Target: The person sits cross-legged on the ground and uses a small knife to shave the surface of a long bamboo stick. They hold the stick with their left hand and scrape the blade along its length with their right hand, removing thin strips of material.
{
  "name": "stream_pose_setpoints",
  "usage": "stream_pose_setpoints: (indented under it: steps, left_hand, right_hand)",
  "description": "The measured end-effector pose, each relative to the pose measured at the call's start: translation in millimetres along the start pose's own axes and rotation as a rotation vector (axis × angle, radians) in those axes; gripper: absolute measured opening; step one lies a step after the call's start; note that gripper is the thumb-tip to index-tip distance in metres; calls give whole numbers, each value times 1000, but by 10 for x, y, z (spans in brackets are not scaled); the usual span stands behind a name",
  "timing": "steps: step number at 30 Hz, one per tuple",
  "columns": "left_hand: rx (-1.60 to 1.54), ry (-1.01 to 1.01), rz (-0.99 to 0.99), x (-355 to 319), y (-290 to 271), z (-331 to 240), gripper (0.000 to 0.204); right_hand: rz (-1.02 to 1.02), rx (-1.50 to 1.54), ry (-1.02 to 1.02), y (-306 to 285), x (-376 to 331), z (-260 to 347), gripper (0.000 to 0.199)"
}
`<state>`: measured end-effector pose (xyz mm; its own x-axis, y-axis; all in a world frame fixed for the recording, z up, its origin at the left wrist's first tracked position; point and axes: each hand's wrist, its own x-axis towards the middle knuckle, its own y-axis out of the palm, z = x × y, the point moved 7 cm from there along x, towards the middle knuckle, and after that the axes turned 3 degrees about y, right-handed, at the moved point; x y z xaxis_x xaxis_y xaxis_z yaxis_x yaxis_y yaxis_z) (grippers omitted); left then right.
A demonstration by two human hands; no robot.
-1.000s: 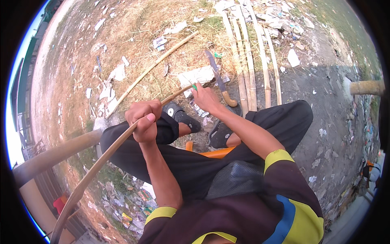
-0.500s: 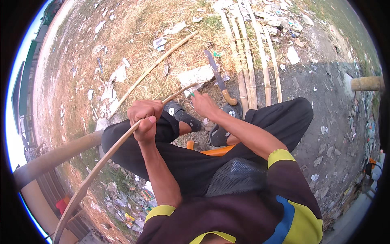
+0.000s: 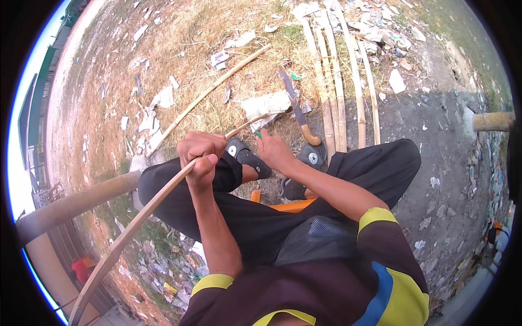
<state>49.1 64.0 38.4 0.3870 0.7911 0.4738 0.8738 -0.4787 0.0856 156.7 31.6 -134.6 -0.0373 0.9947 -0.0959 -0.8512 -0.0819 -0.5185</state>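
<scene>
While the long strip (image 3: pixel 147 213), which runs up from the lower left, is clasped firmly in the left hand (image 3: pixel 200 155), twisting should be prevented by a steady wrist. Its tip is left free, near the right hand (image 3: pixel 276 152), where a small green thing (image 3: pixel 258 134) is pinched; what this is cannot be told. At the right, the knife (image 3: pixel 293 100) is best minded by the forearm.

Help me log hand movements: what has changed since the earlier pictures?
The right hand, holding a small green object, has moved off the long strip's tip, toward the body. The left hand still grips the strip; the knife and bamboo strips lie unmoved.
</scene>
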Motion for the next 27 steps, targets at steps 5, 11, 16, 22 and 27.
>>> stream_pose_setpoints:
  steps: [5, 11, 16, 22, 27]
  left_hand:
    - [-12, 15, 21, 10, 9, 18, 41]
    - [-11, 43, 27, 36, -15, 10, 40]
    - [-8, 30, 21, 31, 48, 12, 41]
    - [-15, 15, 5, 15, 53, 14, 43]
    - [-4, 10, 10, 49, 69, 27, 41]
  right_hand:
    - [33, -2, -13, 61, -59, 28, 25]
    - [43, -66, 65, 83, 69, -208, 25]
    - [49, -142, 80, 88, 175, -452, 27]
    - [2, -17, 76, 171, 85, -344, 28]
    - [88, -140, 151, 222, 234, -574, 28]
